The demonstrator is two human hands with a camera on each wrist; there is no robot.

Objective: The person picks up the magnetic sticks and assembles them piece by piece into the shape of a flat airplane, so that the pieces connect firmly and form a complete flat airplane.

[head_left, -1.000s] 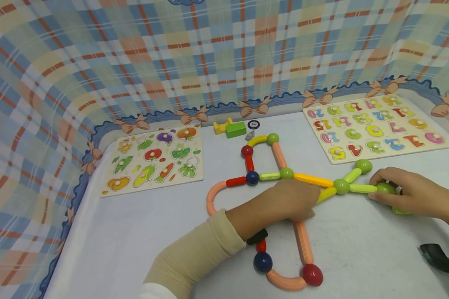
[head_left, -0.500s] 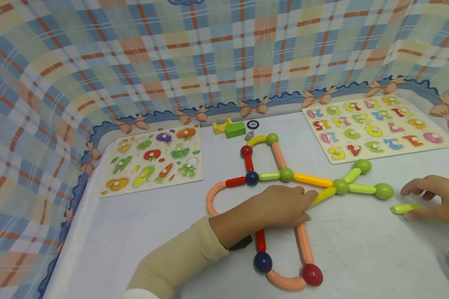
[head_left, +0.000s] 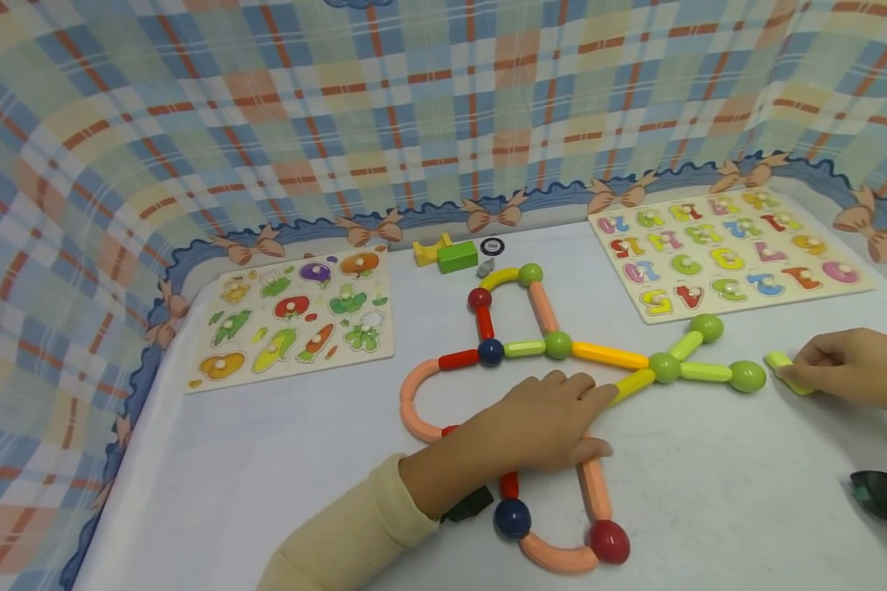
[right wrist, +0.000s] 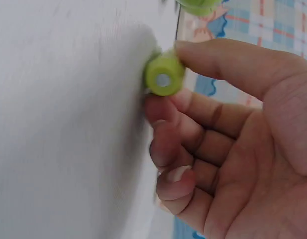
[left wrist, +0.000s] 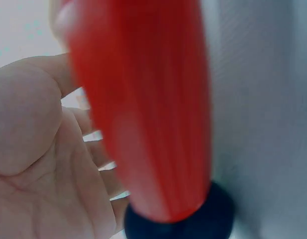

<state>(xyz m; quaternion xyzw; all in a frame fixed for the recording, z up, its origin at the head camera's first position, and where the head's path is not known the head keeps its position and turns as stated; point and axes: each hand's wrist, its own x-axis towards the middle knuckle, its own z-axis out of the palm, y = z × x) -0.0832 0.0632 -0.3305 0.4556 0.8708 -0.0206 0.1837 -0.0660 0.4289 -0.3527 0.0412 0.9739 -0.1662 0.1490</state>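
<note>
My right hand (head_left: 861, 368) pinches a short yellow-green magnetic stick (right wrist: 164, 74) between thumb and fingertips, close over the white tabletop. Just left of it lies a green ball (head_left: 748, 377), the end of a light green stick (head_left: 705, 372) in a flat figure of magnetic sticks and balls. Palm down over the middle of that figure, my left hand (head_left: 547, 420) has its fingers loosely extended, their tips by a yellow stick (head_left: 634, 384). The left wrist view has a red stick (left wrist: 148, 109) with a dark blue ball (left wrist: 178, 219) at its end, beside the open palm.
A vegetable peg puzzle (head_left: 395, 328) lies at the back left, a number puzzle (head_left: 710, 254) at the back right. Between them are a green block (head_left: 457, 257), a yellow block (head_left: 432, 249) and a black disc (head_left: 492, 246). A plaid curtain (head_left: 443, 107) rises behind.
My right hand has let go of the green end ball, moved right and picked up the yellow-green stick, now turned. My left hand has drawn slightly back along the yellow stick, its fingers looser.
</note>
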